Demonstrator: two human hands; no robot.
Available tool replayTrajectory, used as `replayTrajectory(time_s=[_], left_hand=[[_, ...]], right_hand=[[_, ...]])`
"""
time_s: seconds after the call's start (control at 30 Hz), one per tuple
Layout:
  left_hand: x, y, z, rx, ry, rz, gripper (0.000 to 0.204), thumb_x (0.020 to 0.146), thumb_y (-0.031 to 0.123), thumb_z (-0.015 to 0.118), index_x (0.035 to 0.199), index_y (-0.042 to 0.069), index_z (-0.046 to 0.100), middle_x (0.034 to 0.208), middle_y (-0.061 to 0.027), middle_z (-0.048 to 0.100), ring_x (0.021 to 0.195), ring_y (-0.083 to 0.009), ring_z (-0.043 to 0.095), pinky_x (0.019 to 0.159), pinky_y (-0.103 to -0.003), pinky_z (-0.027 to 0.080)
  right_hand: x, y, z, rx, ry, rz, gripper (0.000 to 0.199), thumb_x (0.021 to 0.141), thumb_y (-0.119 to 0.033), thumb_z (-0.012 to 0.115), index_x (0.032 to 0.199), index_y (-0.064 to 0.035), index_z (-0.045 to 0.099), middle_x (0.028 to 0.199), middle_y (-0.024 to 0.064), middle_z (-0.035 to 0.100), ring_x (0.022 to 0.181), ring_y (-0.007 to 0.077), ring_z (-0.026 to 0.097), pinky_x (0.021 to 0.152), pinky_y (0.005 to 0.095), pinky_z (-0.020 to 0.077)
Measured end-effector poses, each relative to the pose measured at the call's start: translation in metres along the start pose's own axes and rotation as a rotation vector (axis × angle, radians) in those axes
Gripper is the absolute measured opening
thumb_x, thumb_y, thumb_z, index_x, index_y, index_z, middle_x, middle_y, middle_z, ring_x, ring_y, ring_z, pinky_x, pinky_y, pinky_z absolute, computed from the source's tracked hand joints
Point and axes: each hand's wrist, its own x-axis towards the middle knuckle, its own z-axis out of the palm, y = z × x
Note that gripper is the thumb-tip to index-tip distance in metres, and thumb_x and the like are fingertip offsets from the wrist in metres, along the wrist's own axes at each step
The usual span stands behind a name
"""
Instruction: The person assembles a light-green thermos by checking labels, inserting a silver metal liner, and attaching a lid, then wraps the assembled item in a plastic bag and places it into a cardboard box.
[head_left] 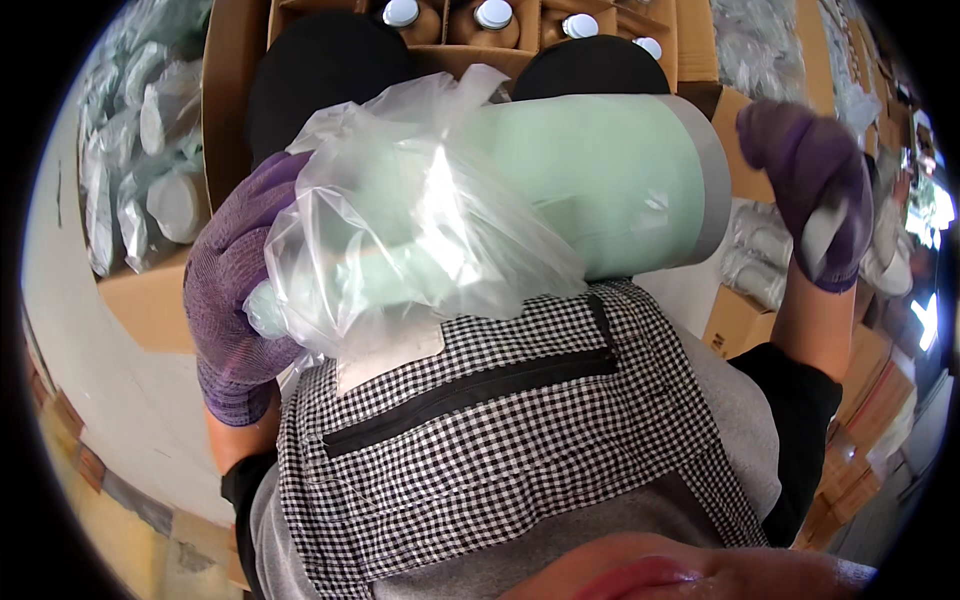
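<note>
A large mint-green tumbler point(590, 180) with a grey band around its right end lies sideways across my lap. A crumpled clear plastic bag point(420, 230) covers its left part, and a pale green handle shows through the film. My left hand point(245, 260), in a purple knit glove, is wrapped around the bagged left end. Off to the right of the tumbler, apart from it, my right hand point(810, 185) is raised in a purple glove. Its fingers are curled and slightly blurred. A whitish patch shows near its palm, and whatever it may hold is hidden.
Beyond my knees, a divided cardboard box point(500, 58) holds several brown bottles with white caps. Bagged items fill a carton point(145, 160) on the left. More plastic-wrapped items point(755, 250) and cartons point(745, 318) stand on the right.
</note>
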Motion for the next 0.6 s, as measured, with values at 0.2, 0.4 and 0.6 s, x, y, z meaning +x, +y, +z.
replayTrajectory(time_s=[0.2,0.4,0.6], left_hand=[[-0.016,-0.025,-0.026,-0.282,0.215,-0.456,0.069,0.076,0.029,0.076,0.131,-0.009,0.057,0.126,-0.0181,0.065,0.113,-0.0263,0.064,0.1,-0.038,0.048],[-0.029,-0.06,-0.056,-0.36,0.253,-0.434,0.062,0.08,0.015,0.077,0.133,-0.007,0.054,0.125,-0.0157,0.065,0.106,-0.0237,0.065,0.095,-0.037,0.052],[-0.013,-0.05,-0.046,-0.401,0.271,-0.453,0.057,0.083,0.005,0.071,0.135,-0.006,0.052,0.125,-0.0151,0.065,0.108,-0.0246,0.065,0.095,-0.038,0.053]], right_hand=[[-0.102,0.098,-0.027,-0.044,0.876,0.126,0.02,0.104,-0.02,0.048,0.092,-0.0053,0.056,0.082,0.005,0.053,0.075,0.0149,0.05,0.07,0.0293,0.043],[-0.117,0.276,0.065,0.242,1.327,0.423,0.023,0.101,-0.027,0.058,0.094,-0.006,0.06,0.075,0.0015,0.057,0.064,0.0109,0.053,0.059,0.027,0.0455],[-0.073,0.374,0.05,0.109,1.518,0.509,0.025,0.094,-0.032,0.071,0.095,-0.0068,0.066,0.074,-0.0001,0.06,0.064,0.0106,0.054,0.062,0.0297,0.0468]])
